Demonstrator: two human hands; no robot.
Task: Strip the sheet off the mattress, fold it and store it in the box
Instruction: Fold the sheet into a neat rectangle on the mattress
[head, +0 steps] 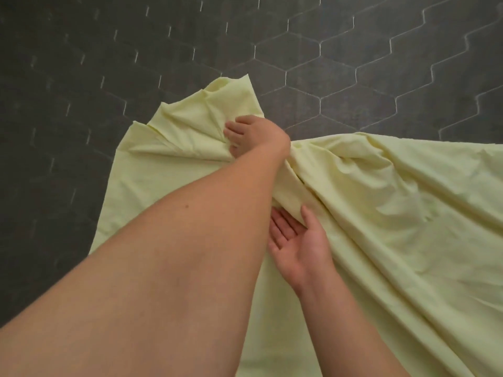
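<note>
Extending left hand [245, 137], clutching crumpled pale-yellow fabric sheet [381, 213]; holding right hand [296, 243] open-palmed; best pulling corners taut, matching edges.

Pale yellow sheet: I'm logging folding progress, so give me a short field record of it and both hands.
surface: dark grey hexagon-tile floor
item: pale yellow fabric sheet, rumpled, spread on it
left hand: grips a bunched part at the far end
right hand: palm up, fingers straight, thumb on a fold
folding: no neat fold yet
</note>
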